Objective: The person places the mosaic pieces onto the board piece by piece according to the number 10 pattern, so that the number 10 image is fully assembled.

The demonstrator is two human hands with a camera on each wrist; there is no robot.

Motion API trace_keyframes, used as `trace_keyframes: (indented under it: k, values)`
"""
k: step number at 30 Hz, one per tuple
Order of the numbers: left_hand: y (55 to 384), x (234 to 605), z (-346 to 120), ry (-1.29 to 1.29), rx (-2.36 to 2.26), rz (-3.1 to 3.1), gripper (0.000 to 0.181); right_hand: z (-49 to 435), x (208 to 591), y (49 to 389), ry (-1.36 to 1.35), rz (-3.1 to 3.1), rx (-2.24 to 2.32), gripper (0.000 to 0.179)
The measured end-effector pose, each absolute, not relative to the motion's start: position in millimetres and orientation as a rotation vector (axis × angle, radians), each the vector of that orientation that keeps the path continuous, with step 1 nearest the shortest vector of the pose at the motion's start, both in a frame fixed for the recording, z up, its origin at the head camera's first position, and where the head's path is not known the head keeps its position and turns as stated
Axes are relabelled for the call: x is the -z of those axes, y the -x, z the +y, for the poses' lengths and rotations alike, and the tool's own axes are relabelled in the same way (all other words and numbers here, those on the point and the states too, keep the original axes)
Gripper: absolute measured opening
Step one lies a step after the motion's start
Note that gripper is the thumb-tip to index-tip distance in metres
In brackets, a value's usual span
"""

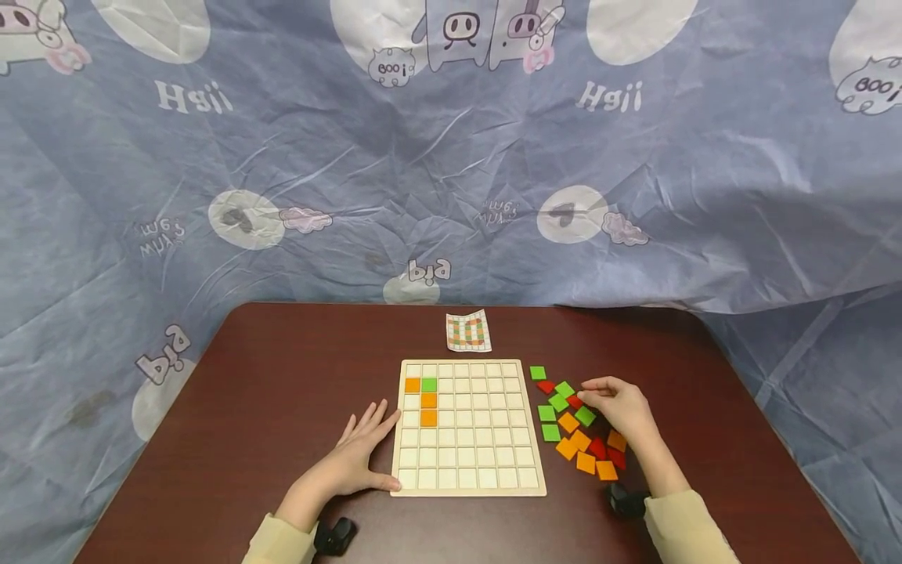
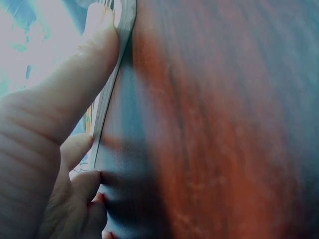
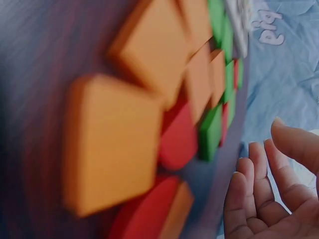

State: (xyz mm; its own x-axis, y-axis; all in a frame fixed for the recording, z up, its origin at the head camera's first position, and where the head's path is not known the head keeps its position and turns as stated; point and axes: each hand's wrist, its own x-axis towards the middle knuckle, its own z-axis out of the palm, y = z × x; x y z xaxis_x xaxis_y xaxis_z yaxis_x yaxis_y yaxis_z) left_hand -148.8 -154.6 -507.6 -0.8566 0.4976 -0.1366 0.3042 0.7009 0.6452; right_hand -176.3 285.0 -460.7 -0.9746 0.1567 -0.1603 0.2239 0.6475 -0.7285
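Left hand (image 1: 355, 456) spread against board (image 1: 467, 435), right hand (image 1: 622, 403) loosely bent above tiles (image 1: 568, 423), dark-brown table (image 1: 296, 376), wrinkled blue cloth (image 1: 416, 172) behind.

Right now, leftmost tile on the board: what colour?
The leftmost tile is orange; the head view shows it best.

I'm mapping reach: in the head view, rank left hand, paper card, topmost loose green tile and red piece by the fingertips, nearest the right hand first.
1. Red piece, by the right hand
2. Green tile, right of the board
3. Paper card, beyond the board
4. Left hand, at the board's left edge
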Motion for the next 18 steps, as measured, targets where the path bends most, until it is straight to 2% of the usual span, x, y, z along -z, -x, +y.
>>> trace_keyframes:
  k: [18]
  values:
    - [147,505,-156,-0.640,-0.966,2.559,0.110,290,476,165,-0.339,2.806,1.007,0.030]
